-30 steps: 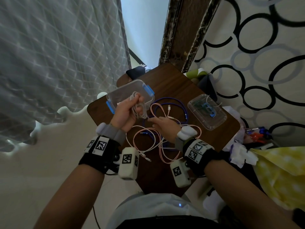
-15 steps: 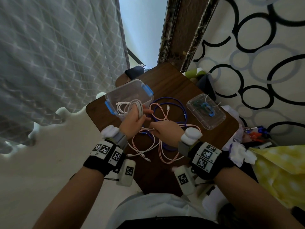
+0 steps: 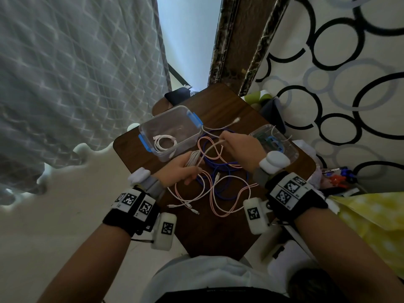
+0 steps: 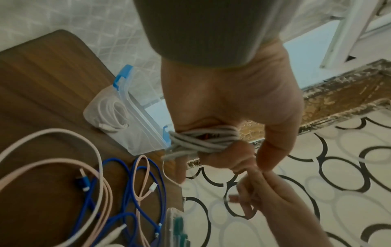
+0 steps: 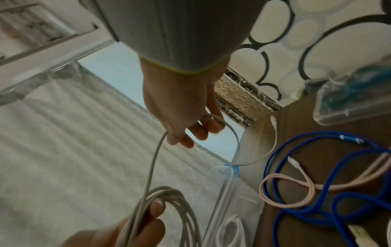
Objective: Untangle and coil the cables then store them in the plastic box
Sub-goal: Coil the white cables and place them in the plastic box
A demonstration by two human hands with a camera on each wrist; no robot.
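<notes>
A clear plastic box [image 3: 183,116] with blue clips stands on the wooden table [image 3: 218,235]; a coiled white cable [image 3: 165,143] lies inside it. My left hand [image 3: 193,171] grips a partly wound coil of grey-white cable [image 3: 194,159] just in front of the box. My right hand [image 3: 223,139] pinches the same cable's free length, and its tail arcs away to a plug [image 3: 236,120]. In the left wrist view the coil [image 4: 203,140] passes through my curled fingers [image 4: 228,160]. The right wrist view shows the strand [image 5: 155,160] running from my right hand [image 5: 190,132] down to the coil [image 5: 175,200].
Pink cables [image 3: 229,193] and a blue cable [image 3: 225,169] lie tangled on the table between my hands. The box's clear lid [image 3: 284,147] lies at the table's right edge. Clutter and a yellow cloth [image 3: 371,215] sit beyond that edge; a curtain [image 3: 76,73] hangs at left.
My left hand has drawn back from the box toward me with the coil. My right hand has risen off the tangle and moved away to the right, pulling the strand out.
</notes>
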